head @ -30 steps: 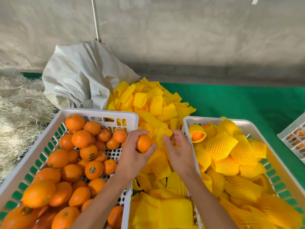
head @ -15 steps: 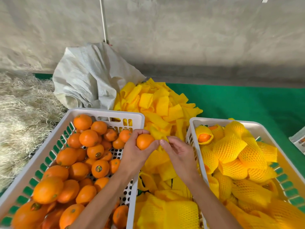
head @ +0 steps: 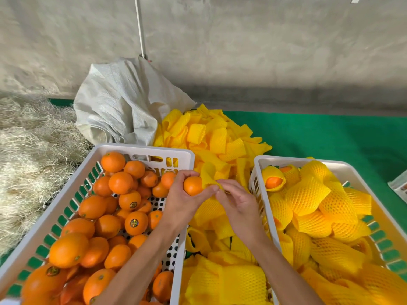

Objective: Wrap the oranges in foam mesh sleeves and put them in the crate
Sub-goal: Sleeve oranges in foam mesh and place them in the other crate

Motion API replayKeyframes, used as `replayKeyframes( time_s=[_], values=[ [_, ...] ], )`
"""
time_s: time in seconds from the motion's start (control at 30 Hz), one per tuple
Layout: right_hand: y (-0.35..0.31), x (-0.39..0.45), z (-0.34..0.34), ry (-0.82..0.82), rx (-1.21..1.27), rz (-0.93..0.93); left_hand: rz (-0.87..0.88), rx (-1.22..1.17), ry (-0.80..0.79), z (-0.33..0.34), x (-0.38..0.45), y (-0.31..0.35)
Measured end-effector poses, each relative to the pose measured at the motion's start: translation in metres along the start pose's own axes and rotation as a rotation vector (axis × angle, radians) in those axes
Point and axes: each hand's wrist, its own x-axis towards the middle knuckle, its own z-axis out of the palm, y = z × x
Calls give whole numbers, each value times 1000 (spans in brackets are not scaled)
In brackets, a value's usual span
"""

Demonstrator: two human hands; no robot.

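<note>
Orange (head: 193, 185) fruit sits in left hand (head: 182, 203) grip btwn the two white crates, right hand (head: 236, 204) pinching a yellow foam sleeve (head: 210, 176) edge just beside it, over sleeve pile (head: 220, 139).

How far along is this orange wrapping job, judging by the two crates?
Done: the white plastic crate on the right holds many oranges wrapped in yellow foam mesh. In hand: the left hand grips a bare round orange while the right hand pinches a yellow foam mesh sleeve against it. Left: the white crate on the left still holds dozens of unwrapped oranges.
</note>
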Motion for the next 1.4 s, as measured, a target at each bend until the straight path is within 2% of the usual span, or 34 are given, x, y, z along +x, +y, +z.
replayKeyframes(
  time_s=[0.07, 0.1, 0.2, 0.27, 0.37, 0.53, 0.7, 0.83, 0.93, 1.0, 1.07, 1.13, 1.2, 1.4],
  values=[
    [-2, 2, 0, 57, 85, 81, 10, 27, 24, 0, 1, -2],
    [-3, 5, -2, 89, 207, 162, 26, 29, 17, 0, 2, -3],
    [-10, 13, -7, 149, 798, 495, 75, 24, 0, -3, 4, -3],
    [-13, 15, -9, 129, 917, 636, 53, -40, 0, -5, 7, -2],
    [-16, 15, -6, 82, 934, 710, -82, -228, -3, -6, 8, 0],
    [-24, 16, -11, -72, 813, 741, -330, -388, -32, -4, 10, 4],
    [-25, 17, -18, -56, 883, 707, -560, -558, -154, -8, 9, 10],
    [-26, 18, -19, -35, 917, 713, -537, -504, -213, -8, 10, 10],
    [-25, 15, -14, -81, 1039, 725, -459, -458, -251, 1, 6, 4],
    [-27, 12, -10, -128, 1055, 655, -441, -521, -255, 7, 4, 3],
    [-29, 12, -9, -166, 1045, 591, -495, -648, -270, 7, 7, 0],
    [-33, 12, -8, -175, 1111, 584, -530, -734, -246, 8, 8, -1],
    [-29, 10, -5, -175, 1155, 606, -544, -698, -257, 12, 5, -6],
    [-31, 10, -2, -137, 970, 614, -486, -696, -286, 21, -1, 0]
  ],
)
